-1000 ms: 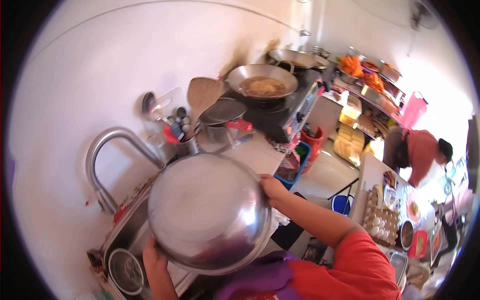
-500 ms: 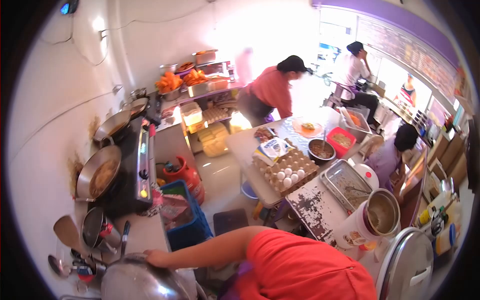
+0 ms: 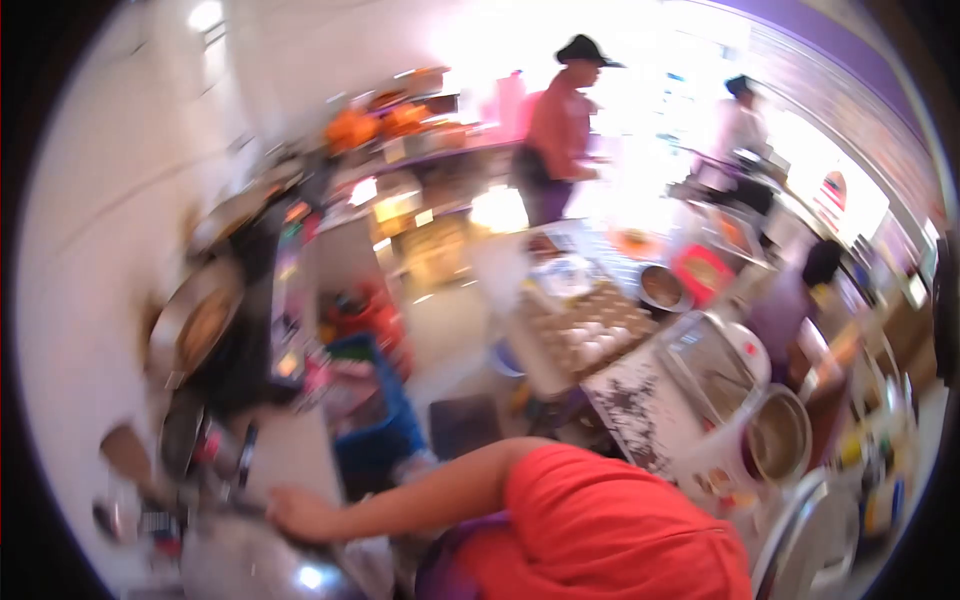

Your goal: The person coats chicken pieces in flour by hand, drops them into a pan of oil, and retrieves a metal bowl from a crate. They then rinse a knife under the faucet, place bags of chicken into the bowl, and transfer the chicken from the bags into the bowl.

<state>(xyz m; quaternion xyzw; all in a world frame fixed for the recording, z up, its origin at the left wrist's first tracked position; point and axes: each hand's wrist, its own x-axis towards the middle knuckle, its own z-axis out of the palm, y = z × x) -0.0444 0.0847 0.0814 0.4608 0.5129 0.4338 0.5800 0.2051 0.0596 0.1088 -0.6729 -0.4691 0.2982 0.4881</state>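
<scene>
Right hand grasping the steel bowl at its edge, beside the counter.
Its blurred fingers seem hooked there to steady it; left hand out of view. Beyond, a wooden spatula stands near the wall, presumably for easy reach.

The basin is front left; beyond it, a wok sits on the stove. Over to the right, eggs lie on the table, a crate seemingly between.
</scene>
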